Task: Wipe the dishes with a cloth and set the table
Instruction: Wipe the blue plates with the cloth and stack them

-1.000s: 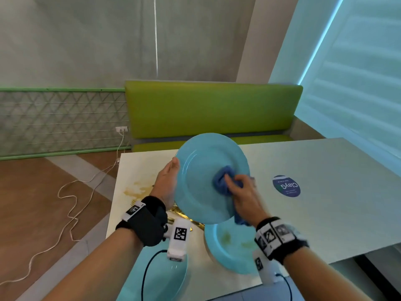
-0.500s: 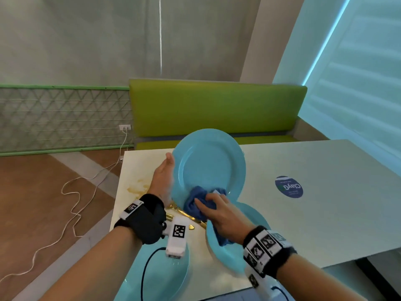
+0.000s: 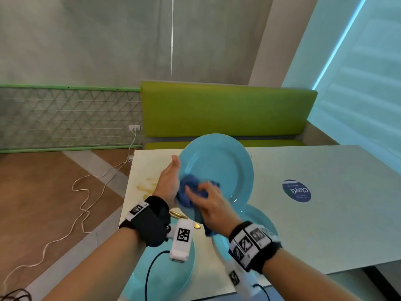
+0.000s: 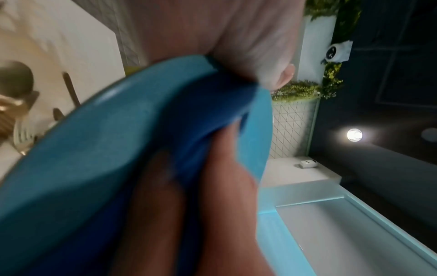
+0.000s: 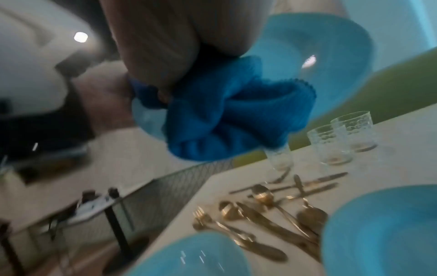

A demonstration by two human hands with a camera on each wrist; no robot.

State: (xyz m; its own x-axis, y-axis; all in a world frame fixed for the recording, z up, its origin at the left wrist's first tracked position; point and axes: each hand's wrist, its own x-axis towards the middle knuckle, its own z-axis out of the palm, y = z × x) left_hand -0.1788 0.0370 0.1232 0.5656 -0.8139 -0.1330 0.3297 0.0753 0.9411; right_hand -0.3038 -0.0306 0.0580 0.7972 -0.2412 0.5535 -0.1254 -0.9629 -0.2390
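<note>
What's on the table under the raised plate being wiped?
Beneath the raised plate, the right wrist view shows gold cutlery and three clear glasses on the table. In the head view the plate and both hands cover nearly all of these; only a little cutlery shows.

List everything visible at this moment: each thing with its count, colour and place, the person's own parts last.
held plate: 1, light blue, tilted above the table
cloth: 1, dark blue, on the held plate's lower left
plates on table: 2, light blue, near edge
cutlery: several pieces, gold, between the plates
glasses: 3, clear, beyond the cutlery
table: 1, white, stained at the left
sticker: 1, dark blue, on the table
bench: 1, green, behind the table
cable: 1, white, on the floor
left hand: grips the plate's rim
right hand: grips the cloth
</note>
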